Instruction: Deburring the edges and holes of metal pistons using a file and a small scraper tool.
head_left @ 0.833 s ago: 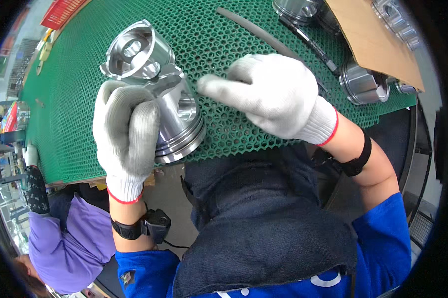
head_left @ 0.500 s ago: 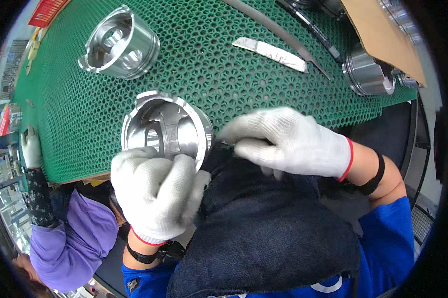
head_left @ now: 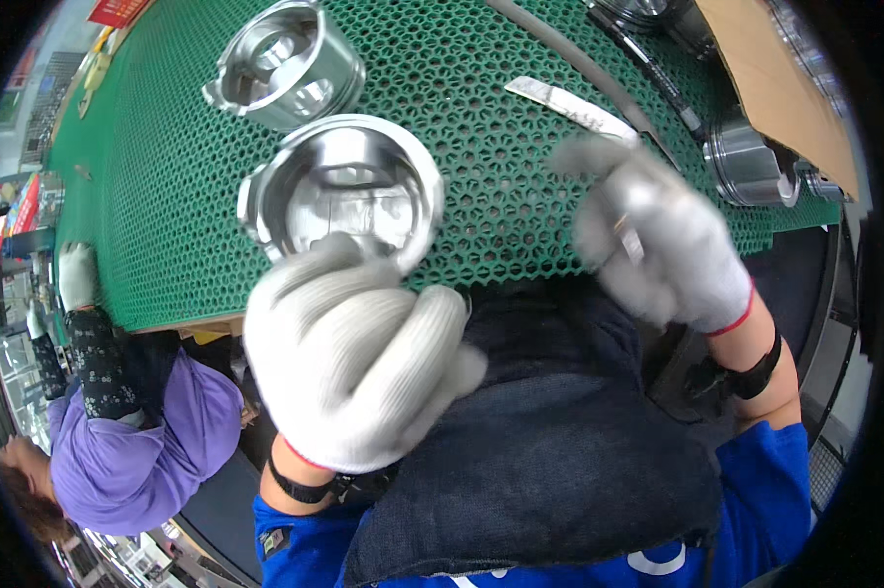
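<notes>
A shiny metal piston (head_left: 424, 176) lies open side up on the green mat, its hollow inside showing. My left hand (head_left: 354, 353), in a white knit glove, is closed at the piston's near rim. Its upper fingers reach over the edge, and its fingertips are mostly hidden. My right hand (head_left: 667, 240), also gloved, is off to the right and smeared by motion. A small shiny metal piece (head_left: 630, 242) shows among its curled fingers; its kind cannot be made out. Just beyond that hand lies a white-wrapped, flat tool (head_left: 574, 108).
Another piston (head_left: 339, 73) stands behind the first on the green honeycomb mat (head_left: 168, 196). A grey curved strip (head_left: 584, 64) and a dark rod (head_left: 648, 69) lie at the far right. More pistons (head_left: 746, 162) sit by a cardboard sheet (head_left: 785, 88). A co-worker's gloved hand (head_left: 77, 276) rests at left.
My right hand has moved away from the near piston, rightward toward the wrapped tool. The near piston has turned and shifted farther off, with my left hand still at it. The whole view has shifted slightly.
</notes>
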The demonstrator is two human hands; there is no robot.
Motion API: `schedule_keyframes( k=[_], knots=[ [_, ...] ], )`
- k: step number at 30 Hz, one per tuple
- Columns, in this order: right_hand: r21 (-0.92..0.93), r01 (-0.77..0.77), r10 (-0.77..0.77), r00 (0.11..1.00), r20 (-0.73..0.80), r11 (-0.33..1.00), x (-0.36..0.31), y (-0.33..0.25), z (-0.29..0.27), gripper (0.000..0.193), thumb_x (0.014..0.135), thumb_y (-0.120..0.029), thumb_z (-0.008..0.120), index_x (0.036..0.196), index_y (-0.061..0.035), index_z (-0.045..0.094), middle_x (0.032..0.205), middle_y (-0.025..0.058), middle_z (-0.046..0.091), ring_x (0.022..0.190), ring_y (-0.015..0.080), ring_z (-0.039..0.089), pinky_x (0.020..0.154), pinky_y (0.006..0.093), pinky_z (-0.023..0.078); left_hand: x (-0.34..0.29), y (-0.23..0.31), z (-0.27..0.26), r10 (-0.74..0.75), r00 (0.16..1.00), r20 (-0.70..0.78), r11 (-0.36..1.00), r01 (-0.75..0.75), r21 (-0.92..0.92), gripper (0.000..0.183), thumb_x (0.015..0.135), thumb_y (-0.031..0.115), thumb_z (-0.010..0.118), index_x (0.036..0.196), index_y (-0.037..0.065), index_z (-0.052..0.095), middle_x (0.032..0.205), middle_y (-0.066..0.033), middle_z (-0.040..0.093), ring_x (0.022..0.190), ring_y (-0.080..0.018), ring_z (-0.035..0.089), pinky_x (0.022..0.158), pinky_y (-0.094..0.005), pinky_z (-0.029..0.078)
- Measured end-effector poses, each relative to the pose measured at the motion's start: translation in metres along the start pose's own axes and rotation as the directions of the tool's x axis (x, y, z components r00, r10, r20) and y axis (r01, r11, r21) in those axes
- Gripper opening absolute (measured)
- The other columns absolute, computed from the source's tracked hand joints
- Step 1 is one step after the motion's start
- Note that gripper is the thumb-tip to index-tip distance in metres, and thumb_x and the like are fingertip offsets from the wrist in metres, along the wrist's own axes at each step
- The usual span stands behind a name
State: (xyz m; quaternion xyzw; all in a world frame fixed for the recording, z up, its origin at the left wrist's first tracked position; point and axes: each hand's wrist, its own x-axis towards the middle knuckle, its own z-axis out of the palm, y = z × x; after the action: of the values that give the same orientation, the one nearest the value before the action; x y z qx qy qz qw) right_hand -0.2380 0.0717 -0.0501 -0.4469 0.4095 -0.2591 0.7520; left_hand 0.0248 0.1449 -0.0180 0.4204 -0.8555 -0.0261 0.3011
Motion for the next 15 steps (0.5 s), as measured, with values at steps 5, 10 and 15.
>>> schedule_keyframes(
  k=[5,10,15],
  knots=[
    [-0.070,0.082,-0.081,0.996,0.029,0.994,-0.009,-0.020,-0.001,0.055,0.094,-0.040,0.055,0.125,0.0044,0.054,0.065,0.0079,0.061,0.034,0.0077,0.044,0.031,0.0218,0.034,-0.022,-0.046,-0.006,-0.017,0.997,0.072,0.998,0.013,0.054,0.040,0.085,0.039,0.068,0.105,0.005,0.063,0.121,-0.0218,0.055,0.101,-0.0432,0.055,0.084,-0.0556,0.044],
    [-0.716,0.697,-0.825,0.378,0.420,-0.045,0.071,0.014,-0.006,0.027,0.090,-0.011,0.058,0.116,-0.0047,0.063,0.069,0.0056,0.059,0.058,0.0161,0.058,0.050,0.0288,0.048,0.021,-0.053,0.015,-0.082,0.994,-0.077,0.997,0.081,-0.009,0.022,0.075,0.013,0.070,0.095,0.005,0.064,0.100,-0.0150,0.059,0.093,-0.0326,0.057,0.089,-0.0514,0.045],
    [-0.928,0.372,-0.555,0.773,0.307,0.004,0.040,-0.004,0.027,0.021,0.089,-0.015,0.059,0.109,-0.0167,0.065,0.073,0.0078,0.054,0.068,0.0274,0.063,0.058,0.0389,0.053,0.022,-0.039,0.012,-0.133,0.988,-0.083,0.991,0.134,0.006,0.026,0.065,0.005,0.074,0.090,0.004,0.064,0.082,-0.0118,0.055,0.079,-0.0313,0.057,0.072,-0.0432,0.047]
  ],
)
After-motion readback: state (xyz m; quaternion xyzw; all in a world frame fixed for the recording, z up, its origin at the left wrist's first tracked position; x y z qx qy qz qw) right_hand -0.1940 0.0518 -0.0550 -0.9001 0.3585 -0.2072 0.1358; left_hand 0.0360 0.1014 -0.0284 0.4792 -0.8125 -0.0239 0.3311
